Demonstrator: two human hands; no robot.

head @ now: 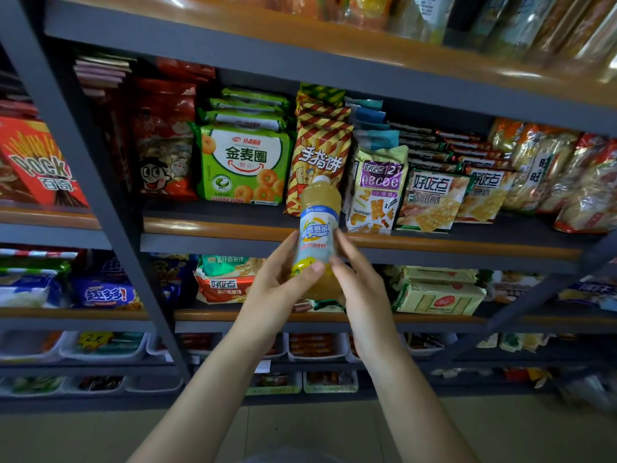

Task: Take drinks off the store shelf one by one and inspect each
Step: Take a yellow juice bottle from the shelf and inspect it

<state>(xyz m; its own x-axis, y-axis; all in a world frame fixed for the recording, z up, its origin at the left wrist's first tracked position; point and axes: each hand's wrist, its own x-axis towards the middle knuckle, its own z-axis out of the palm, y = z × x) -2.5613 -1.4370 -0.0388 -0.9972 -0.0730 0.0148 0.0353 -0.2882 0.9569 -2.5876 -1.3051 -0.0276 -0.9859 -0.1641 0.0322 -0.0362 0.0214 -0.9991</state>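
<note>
At frame centre we hold the yellow drink bottle [320,228] upright (cap up, tilted slightly right) before the shelf [434,243], left hand [283,279] and right hand [359,279] both closed on its lower half, equally near.

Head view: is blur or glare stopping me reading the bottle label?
Head view: the bottle, held by the left hand and right hand, is fairly sharp and free of glare, but its label print is too small to read; edges bow and blur, worst on the top shelf.
</note>
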